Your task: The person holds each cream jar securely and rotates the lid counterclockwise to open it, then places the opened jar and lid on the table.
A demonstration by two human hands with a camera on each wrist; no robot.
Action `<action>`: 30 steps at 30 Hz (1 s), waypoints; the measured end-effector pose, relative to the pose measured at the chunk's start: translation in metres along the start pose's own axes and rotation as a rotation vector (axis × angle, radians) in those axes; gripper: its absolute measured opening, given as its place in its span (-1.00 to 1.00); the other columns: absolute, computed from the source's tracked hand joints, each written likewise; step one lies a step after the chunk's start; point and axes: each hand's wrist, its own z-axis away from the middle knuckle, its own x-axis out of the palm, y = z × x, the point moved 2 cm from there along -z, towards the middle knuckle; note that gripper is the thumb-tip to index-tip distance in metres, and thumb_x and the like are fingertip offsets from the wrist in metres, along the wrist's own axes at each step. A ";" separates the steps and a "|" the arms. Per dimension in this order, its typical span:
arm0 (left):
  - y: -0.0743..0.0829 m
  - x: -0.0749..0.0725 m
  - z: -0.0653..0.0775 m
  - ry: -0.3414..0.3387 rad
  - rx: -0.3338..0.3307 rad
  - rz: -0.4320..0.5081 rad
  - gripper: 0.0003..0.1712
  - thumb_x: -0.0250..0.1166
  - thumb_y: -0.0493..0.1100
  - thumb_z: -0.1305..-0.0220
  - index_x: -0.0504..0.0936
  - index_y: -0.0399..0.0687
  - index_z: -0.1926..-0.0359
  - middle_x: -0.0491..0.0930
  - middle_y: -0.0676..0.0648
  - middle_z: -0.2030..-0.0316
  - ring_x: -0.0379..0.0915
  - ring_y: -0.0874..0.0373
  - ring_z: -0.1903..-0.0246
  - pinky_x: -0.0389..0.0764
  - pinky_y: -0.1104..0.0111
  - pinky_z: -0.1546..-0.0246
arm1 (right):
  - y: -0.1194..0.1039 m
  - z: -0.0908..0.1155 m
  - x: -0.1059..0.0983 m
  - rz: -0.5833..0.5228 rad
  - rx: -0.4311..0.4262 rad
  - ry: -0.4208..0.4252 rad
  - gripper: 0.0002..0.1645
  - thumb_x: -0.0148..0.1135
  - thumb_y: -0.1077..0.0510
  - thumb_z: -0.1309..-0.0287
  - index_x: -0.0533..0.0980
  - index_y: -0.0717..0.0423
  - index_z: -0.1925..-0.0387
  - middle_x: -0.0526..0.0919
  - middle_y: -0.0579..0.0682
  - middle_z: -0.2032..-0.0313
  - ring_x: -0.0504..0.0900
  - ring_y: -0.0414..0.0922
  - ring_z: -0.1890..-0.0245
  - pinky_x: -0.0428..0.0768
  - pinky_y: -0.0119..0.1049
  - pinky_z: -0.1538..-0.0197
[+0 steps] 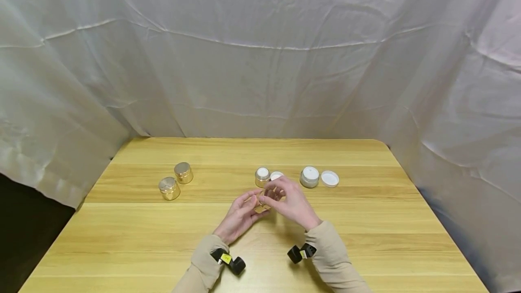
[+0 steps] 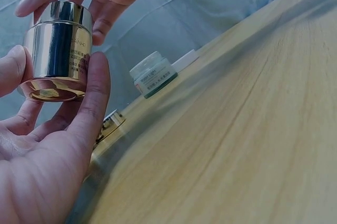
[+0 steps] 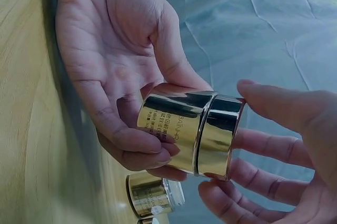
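A shiny gold cosmetic jar [image 3: 176,121] with printed lettering is held up over the table, tilted, its gold lid [image 3: 221,137] in place. My left hand [image 1: 239,218] grips the jar's body between thumb and fingers. Around the lid, the thumb and fingertips of my right hand [image 1: 294,203] pinch its rim. In the left wrist view the jar's base [image 2: 50,91] faces the camera. Just beyond the hands stands an open gold jar [image 1: 262,177] with a white top, and a lid [image 1: 277,175] lies beside it, partly hidden by the right hand.
At the left stand two closed gold jars, one nearer [image 1: 169,188] and one farther [image 1: 184,173]. Toward the right sits an open pale-green jar [image 1: 310,177], with its white lid [image 1: 330,178] lying flat alongside. A grey curtain [image 1: 260,80] hangs behind the wooden table [image 1: 122,248].
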 end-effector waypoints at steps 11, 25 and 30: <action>-0.001 -0.001 0.000 0.002 -0.013 -0.003 -0.73 0.01 -0.13 -0.57 0.47 0.12 -0.18 0.50 0.03 -0.17 0.55 0.23 -0.18 0.54 0.24 -0.36 | -0.001 0.002 -0.001 -0.025 -0.081 -0.071 -0.65 0.41 0.14 -0.17 0.63 0.11 0.00 0.66 0.04 0.10 0.66 0.03 0.14 0.71 -0.11 -0.01; 0.000 0.000 -0.001 -0.019 0.009 0.003 -0.71 0.00 -0.14 -0.57 0.50 0.12 -0.20 0.56 0.10 -0.16 0.51 0.25 -0.20 0.56 0.20 -0.35 | 0.000 0.001 -0.001 -0.013 0.019 0.015 -0.73 0.43 0.02 -0.18 0.68 0.10 0.18 0.68 0.00 0.30 0.62 -0.19 0.34 0.70 -0.36 0.28; 0.000 0.000 0.000 -0.010 0.002 0.001 -0.71 0.01 -0.13 -0.57 0.48 0.10 -0.21 0.55 0.06 -0.16 0.51 0.24 -0.20 0.55 0.22 -0.35 | 0.002 0.001 0.000 0.006 -0.002 0.009 -0.69 0.46 0.01 -0.15 0.68 0.12 0.17 0.70 0.04 0.28 0.66 -0.10 0.31 0.74 -0.32 0.25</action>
